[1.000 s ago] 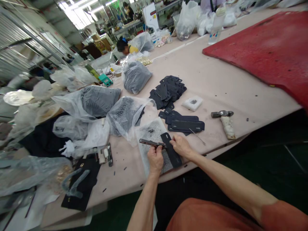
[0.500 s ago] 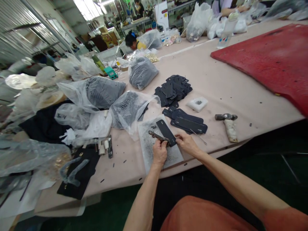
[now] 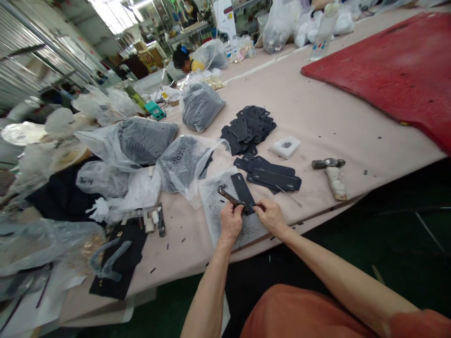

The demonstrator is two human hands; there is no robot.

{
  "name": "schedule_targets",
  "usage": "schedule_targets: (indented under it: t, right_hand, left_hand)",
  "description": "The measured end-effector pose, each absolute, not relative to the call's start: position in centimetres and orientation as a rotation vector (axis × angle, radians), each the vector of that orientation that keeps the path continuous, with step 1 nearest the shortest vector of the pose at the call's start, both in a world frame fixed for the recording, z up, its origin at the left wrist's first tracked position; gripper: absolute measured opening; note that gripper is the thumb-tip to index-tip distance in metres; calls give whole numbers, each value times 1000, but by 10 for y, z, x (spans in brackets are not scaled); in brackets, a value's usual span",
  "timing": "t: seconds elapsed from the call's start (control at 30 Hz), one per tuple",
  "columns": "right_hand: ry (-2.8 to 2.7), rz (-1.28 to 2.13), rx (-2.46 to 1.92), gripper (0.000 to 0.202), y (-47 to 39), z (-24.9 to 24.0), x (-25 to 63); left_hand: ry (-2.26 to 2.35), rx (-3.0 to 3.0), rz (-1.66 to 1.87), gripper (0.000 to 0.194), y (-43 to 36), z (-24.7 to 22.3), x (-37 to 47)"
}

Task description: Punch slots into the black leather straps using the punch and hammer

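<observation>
My left hand [image 3: 231, 220] is closed around a slim dark metal tool [image 3: 228, 195] with a bent far end; its exact kind does not show. Beside it, the fingers of my right hand [image 3: 269, 213] pinch the near end of a dark slotted strip [image 3: 242, 190]. The strip lies over a pale board [image 3: 211, 197] speckled with small black bits. To the right, more dark slotted strips [image 3: 275, 176] lie overlapping, with a thin pointed metal tool [image 3: 291, 195] by them. A heap of smaller dark cut pieces [image 3: 248, 126] sits farther back.
A hammer [image 3: 333, 176] with a wrapped handle lies at the right, near a small white pad [image 3: 284, 146]. Clear bags [image 3: 183, 162] of dark pieces crowd the left. A red sheet [image 3: 387, 70] covers the far right. Across the table is another person [image 3: 195, 65].
My view has shifted slightly. The tool in my left hand has turned, so its bent far end shows. My right hand stays at the strip's near end.
</observation>
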State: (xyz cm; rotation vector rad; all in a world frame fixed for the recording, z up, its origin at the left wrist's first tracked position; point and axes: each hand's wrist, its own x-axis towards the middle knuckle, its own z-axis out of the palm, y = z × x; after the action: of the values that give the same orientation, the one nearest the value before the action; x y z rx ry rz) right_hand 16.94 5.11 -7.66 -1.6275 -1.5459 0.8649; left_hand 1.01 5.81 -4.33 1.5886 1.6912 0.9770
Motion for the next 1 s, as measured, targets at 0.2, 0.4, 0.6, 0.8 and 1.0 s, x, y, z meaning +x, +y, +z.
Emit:
schedule_targets:
  t: [0.2,0.4,0.6,0.8,1.0]
  right_hand:
    - [-1659,761,-1520,17,44,-84,169]
    - [-1664,822,-1464,20,41,-89,173]
    - [-1693,905,-1376,26,40,-92,181]
    - [-1665,887,-1368,25,38,-93,178]
    - [-1680,894,-1379,25,39,-93,178]
  left_hand:
    - [1607,1628,1049,18,53,-48,16]
    - [1593,1676,1089,19,53,-57,17]
    - [1611,1696,1062,19,52,-60,15]
    - [1623,1757,1035,19,52,-57,18]
    - [1670,1819,1000,19,52,-58,20]
